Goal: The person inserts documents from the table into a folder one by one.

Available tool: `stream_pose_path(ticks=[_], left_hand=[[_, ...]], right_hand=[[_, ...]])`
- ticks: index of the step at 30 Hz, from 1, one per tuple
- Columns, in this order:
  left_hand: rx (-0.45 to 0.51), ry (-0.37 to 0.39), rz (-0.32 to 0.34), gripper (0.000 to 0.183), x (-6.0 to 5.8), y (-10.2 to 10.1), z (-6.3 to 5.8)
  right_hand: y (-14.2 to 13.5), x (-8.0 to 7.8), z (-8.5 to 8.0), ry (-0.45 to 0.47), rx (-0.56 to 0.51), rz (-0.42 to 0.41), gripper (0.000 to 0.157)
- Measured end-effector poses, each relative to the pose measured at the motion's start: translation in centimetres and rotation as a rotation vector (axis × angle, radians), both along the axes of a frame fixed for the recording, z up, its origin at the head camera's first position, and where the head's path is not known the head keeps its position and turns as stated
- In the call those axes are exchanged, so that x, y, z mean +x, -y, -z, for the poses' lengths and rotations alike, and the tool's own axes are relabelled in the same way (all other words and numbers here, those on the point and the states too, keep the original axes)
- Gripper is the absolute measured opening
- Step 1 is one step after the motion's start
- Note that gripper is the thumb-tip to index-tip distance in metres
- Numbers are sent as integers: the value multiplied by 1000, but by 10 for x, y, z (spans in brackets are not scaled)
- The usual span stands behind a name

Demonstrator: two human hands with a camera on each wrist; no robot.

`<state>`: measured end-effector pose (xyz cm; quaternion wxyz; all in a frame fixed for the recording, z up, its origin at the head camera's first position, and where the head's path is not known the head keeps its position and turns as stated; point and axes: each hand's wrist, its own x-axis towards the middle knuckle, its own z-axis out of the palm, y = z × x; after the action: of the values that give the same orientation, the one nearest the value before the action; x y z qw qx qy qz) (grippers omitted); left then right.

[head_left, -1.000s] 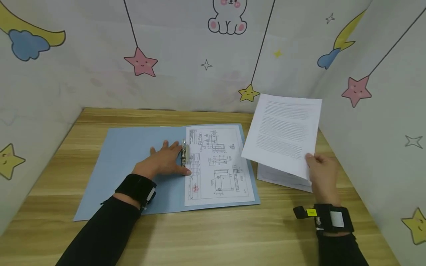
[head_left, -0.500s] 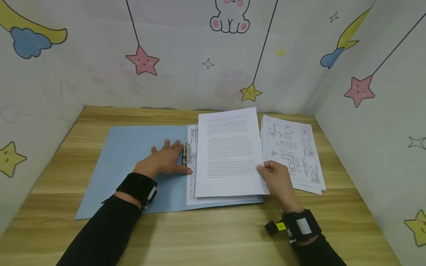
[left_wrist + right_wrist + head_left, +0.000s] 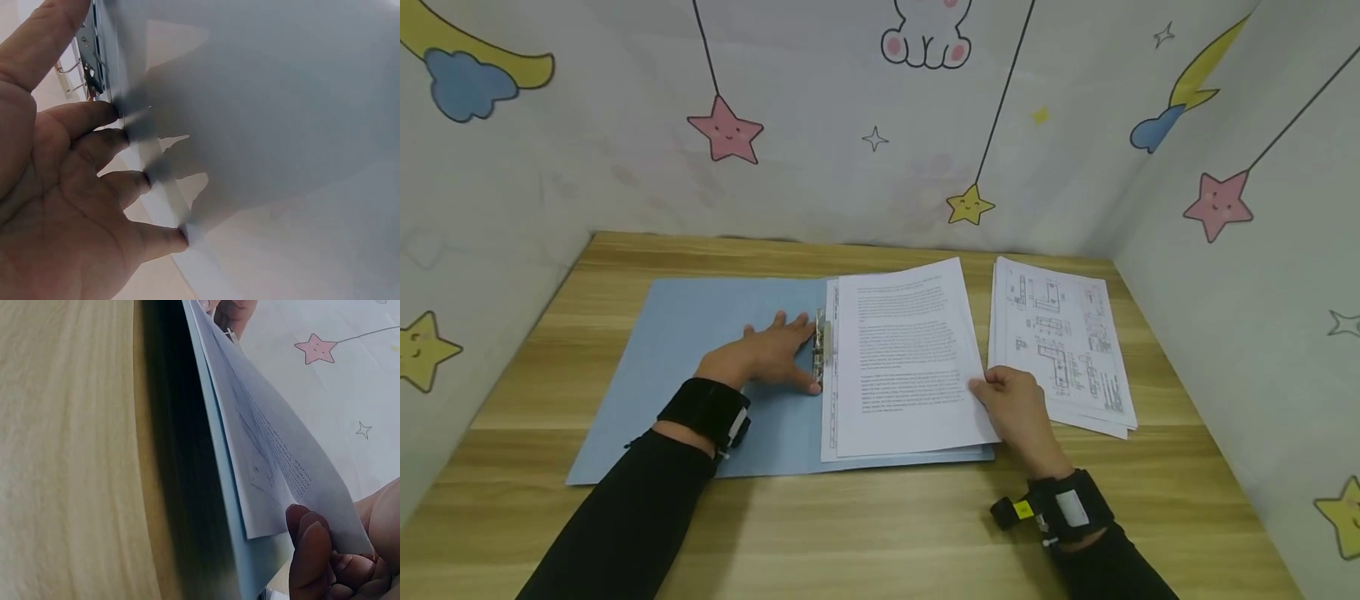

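Note:
A blue folder (image 3: 662, 367) lies open on the table, with a metal clip (image 3: 819, 350) along its fold. On its left cover rests my left hand (image 3: 763, 354), fingers spread, with the fingertips and thumb beside the clip. My right hand (image 3: 1018, 412) pinches the lower right edge of a sheet of printed text (image 3: 902, 358). That sheet covers most of a drawing sheet (image 3: 829, 417) in the folder, leaving its left strip showing. In the right wrist view, the held paper (image 3: 340, 506) curves upward towards the fingers, above the sheet with the drawing (image 3: 250, 469).
A stack of drawing sheets (image 3: 1075, 325) lies right of the folder, its edges slightly uneven. The wooden table (image 3: 850, 533) meets patterned white walls (image 3: 820, 200) at the back and sides.
My right hand has brought the text sheet left from above the stack of drawings and lowered it over the folder, its left edge nearer the clip. My left hand stays by the clip.

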<state>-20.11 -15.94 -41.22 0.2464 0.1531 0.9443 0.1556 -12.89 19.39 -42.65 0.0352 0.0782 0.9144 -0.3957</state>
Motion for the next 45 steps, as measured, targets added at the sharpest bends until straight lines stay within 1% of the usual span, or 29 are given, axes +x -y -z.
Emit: stream_pose_path(ticks=[7,12,15,20,23,26,31,36,38,43,45], left_hand=[[-8,-12,-6,111,0,-2,-3],[-17,-6,-10,112,-1,-4,-4],[-21,-2,-8,112,-2,-4,-5],[-14,-17,-12,111,-5,-4,-9],[-6,-13,-19,112,-6,-5,-10],[-3,-6,-21,112,-6,-5,-10],[6,-8,-24,112,-5,-5,-8],[9,-9,-23,112,-5,-5,-6],[10,2,-21,112,-4,-5,-6],[16,40,5,111,-4,0,-2],[12,48,10,110,-4,1,-1]], right_hand=[[6,0,-3,1,-11,-8,22],[10,-2,-3,3,-13,-14,23],[12,-3,-4,5,-6,-18,24],[16,-5,-6,-24,-9,-20,21],[17,-6,-8,-10,-21,-18,20],[18,-5,-8,4,-16,-18,20],[17,-5,-7,-1,5,-20,20],[17,-4,-5,6,2,-30,21],[16,-3,-6,7,38,-43,24],[13,-3,-10,-22,207,-55,30],[11,-5,-11,-16,224,-55,30]])
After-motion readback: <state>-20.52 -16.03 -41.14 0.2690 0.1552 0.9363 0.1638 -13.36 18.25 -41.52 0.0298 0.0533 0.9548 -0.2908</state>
